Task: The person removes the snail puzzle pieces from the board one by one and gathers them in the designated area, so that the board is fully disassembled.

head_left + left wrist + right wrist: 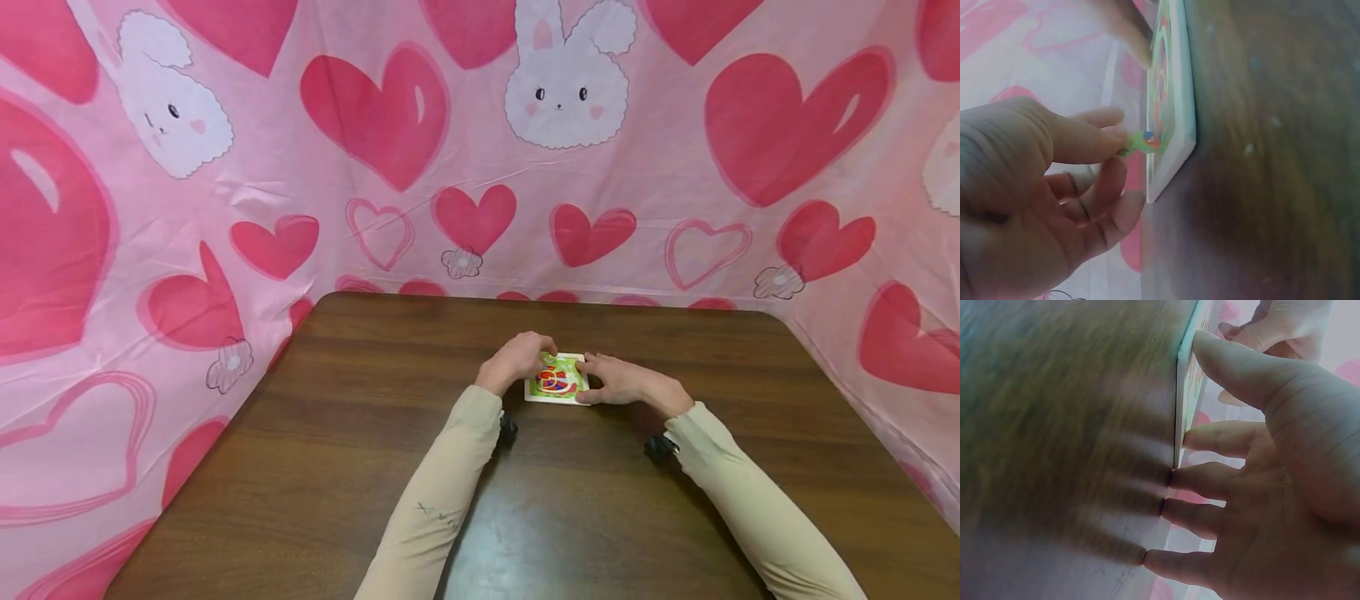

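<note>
A square jigsaw puzzle board (557,397) lies flat on the wooden table, with a light border and a green picture of a red, blue and yellow spiral, like a snail. Over its left side, my left hand (517,358) pinches a small green puzzle piece (1138,142) between thumb and fingers. The piece is tilted up, its lower end at the board's surface; whether it touches is unclear. My right hand (622,381) is at the board's right side, thumb against the border and fingers spread. In the right wrist view several fingertips (1172,478) rest on the table beside the board.
The brown wooden table (360,417) extends around the board on all sides. A pink cloth (480,167) with hearts and rabbits hangs behind the table and along its sides. Dark wrist devices (660,448) sit at both cuffs.
</note>
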Motion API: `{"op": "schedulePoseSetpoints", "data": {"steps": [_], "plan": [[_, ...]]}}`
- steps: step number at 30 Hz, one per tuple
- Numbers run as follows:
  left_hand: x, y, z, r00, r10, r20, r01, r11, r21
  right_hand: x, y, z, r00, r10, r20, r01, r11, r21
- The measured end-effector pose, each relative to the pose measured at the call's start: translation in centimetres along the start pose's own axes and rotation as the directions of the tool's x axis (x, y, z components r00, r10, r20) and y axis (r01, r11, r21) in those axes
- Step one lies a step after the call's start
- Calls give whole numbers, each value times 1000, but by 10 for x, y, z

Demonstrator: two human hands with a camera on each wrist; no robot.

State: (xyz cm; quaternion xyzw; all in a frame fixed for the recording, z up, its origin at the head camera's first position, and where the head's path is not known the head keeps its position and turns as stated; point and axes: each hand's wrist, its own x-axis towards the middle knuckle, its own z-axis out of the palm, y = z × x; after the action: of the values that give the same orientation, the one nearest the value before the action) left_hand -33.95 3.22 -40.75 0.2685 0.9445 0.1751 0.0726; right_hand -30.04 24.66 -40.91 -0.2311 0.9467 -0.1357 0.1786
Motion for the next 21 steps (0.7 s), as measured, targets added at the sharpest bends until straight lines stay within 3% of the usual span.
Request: {"op": "schedulePoseSetpoints", "data": {"steps": [4, 10, 21], "plan": [[-1, -2, -3, 1000, 26, -4, -26, 999, -21, 1, 0, 0, 1000, -2, -1, 2, 1000, -3], [-5, -8, -11, 999, 4, -41, -8, 996, -94, 1, 0, 1, 1000, -7, -7, 7, 1000, -5], [-15, -25, -28, 999, -7, -48, -3, 981, -193, 1, 0, 1, 1000, -7, -6, 7, 1000, -5]]}}
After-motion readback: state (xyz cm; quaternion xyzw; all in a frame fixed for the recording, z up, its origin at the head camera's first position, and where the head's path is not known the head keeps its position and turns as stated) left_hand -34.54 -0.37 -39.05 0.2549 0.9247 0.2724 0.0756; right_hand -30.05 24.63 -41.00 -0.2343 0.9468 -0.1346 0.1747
